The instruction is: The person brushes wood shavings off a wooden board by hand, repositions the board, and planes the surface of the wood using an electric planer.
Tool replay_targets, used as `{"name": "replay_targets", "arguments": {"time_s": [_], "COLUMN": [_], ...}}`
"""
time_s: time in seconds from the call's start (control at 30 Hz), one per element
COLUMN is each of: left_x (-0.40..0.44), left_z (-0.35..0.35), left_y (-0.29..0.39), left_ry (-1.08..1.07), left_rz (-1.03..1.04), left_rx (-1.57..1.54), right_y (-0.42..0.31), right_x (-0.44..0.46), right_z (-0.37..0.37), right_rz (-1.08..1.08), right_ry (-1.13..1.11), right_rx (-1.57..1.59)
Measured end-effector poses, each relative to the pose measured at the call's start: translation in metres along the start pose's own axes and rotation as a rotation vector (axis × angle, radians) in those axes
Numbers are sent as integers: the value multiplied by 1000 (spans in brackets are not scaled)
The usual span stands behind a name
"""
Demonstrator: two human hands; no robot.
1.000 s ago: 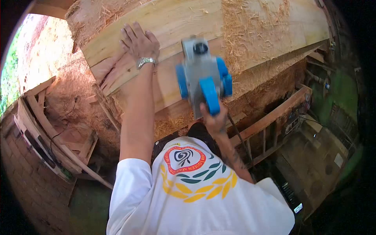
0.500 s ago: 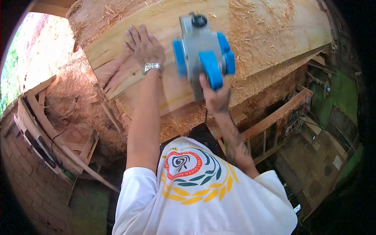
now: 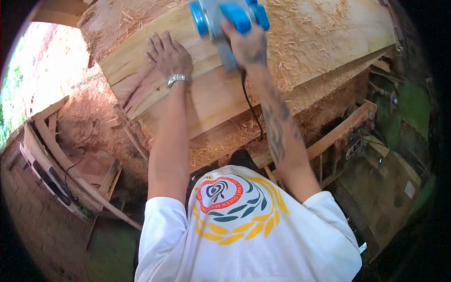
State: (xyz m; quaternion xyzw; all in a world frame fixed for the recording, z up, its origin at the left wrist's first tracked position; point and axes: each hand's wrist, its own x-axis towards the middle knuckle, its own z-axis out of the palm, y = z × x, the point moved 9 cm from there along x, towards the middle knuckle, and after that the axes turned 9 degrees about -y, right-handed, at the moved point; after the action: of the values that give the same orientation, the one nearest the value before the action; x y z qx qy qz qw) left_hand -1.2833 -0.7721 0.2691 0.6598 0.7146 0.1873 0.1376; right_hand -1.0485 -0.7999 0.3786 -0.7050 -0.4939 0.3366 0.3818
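Note:
A wide pale wooden board [image 3: 206,105] lies across the bench in front of me. My left hand [image 3: 170,57] rests flat on it, fingers spread, with a metal watch [image 3: 178,79] on the wrist. My right hand [image 3: 246,44] is wrapped round the blue handle of a grey and blue electric planer [image 3: 213,19], which sits on the far part of the board. The planer's front end is cut off by the top of the view. From its rear a black cord [image 3: 249,101] hangs down over the board's near edge.
Curled wood shavings [image 3: 305,51] cover the right part of the board, and sawdust [image 3: 101,122] is heaped at the left. A wooden frame rail [image 3: 340,131] stands at the lower right. Curved wooden pieces [image 3: 61,160] lean at the lower left.
My right hand has pushed the planer forward, away from me, across the board. The cord now shows behind it. My left hand has stayed nearly in place on the board.

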Motion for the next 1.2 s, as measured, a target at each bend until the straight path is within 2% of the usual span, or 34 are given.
{"name": "replay_targets", "arguments": {"time_s": [0.03,0.07,0.1,0.17,0.23,0.33,0.47,0.6,0.77,0.83,0.9,1.0,1.03,1.1,1.17,1.2], "left_x": [-2,-1,-1,0,-3,0,0,2,3,2,1,-1,-1,-1,-1,-1], "left_z": [0,0,0,0,0,1,0,0,0,1,-1,-3,-4,-3,0,2], "left_y": [0,0,0,1,1,3,6,7,6,7,8,10,10,10,8,6], "left_ry": [3,10,18,16,5,-1,-19,-5,-7,-2,-3,-3,-1,2,19,31], "left_rz": [6,11,17,10,4,6,8,20,-1,-1,-1,2,0,-1,24,34], "left_rx": [0,0,0,-3,10,43,61,84,98,100,97,91,92,90,104,113], "right_y": [7,22,37,54,93,108,86,76,35,32,17,13,20,31,48,70], "right_x": [-37,-79,-127,-214,-298,-344,-279,-169,-4,51,95,94,79,15,-59,-105], "right_z": [-8,-15,-22,-43,-57,-66,-63,-50,-47,-43,-47,-54,-57,-70,-87,-90], "right_rz": [-50,37,223,316,478,493,472,422,-24,111,-25,-29,62,40,-39,123], "right_ry": [27,11,-41,-20,-34,40,25,59,257,162,178,139,114,75,89,61], "right_rx": [56,70,67,134,32,67,58,121,-4,-76,-74,-33,-92,-130,-10,141]}}
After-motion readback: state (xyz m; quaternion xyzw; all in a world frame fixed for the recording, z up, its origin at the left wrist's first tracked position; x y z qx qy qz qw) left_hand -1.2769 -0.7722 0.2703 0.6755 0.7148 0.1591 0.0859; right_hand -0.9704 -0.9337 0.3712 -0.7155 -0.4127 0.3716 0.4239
